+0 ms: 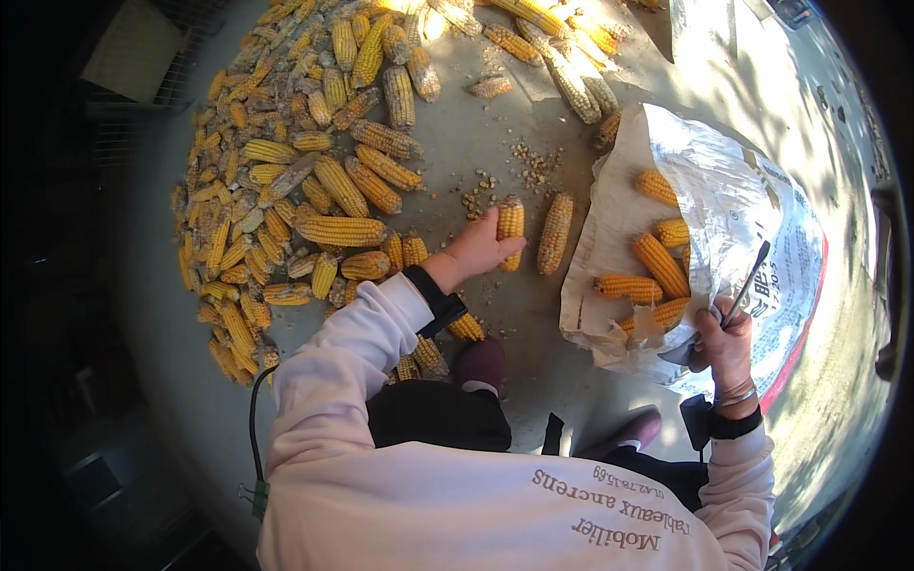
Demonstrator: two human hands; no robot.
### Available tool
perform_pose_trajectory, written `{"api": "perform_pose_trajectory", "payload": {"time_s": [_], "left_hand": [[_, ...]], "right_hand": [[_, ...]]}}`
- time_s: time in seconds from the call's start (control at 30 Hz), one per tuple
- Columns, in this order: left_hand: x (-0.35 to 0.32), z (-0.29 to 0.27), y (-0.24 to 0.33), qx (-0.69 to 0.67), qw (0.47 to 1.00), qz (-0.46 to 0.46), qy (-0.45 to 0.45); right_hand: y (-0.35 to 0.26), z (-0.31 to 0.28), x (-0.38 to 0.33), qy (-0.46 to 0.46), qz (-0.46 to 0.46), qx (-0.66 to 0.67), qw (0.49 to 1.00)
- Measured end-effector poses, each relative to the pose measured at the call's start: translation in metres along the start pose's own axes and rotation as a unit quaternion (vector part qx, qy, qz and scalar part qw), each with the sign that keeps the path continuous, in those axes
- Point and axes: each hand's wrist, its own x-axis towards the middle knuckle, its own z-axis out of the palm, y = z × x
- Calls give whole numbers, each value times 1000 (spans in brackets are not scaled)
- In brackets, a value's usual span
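Head view: several corn cobs [659,265] lie inside the white sack [705,171]; left of it, a large cob heap [343,231] remains and the left hand [473,249] grips one ear [511,233]; the right hand [725,347] clutches the sack's edge and a slim tool [747,281].

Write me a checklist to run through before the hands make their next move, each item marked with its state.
1. Left hand has hold of a corn cob: ok.
2. That cob is off the ground: cannot tell from this angle.
3. White sack is open: ok, cobs inside show.
4. Right hand is free: not ok, it holds a slim tool at the sack's edge.
5. Nothing lies between left hand and sack: not ok, a loose cob does.
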Motion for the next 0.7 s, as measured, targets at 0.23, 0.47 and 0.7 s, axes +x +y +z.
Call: {"api": "perform_pose_trajectory", "payload": {"time_s": [0.23, 0.47, 0.7], "left_hand": [[-45, 25, -37, 570, 737, 213, -294], [-34, 17, -64, 485, 854, 127, -137], [2, -32, 9, 90, 949, 160, -255]], "right_hand": [[-7, -1, -1, 14, 8, -8, 1000], [-7, -2, -4, 13, 18, -2, 1000], [-6, -3, -5, 4, -6, -17, 1000]]}}
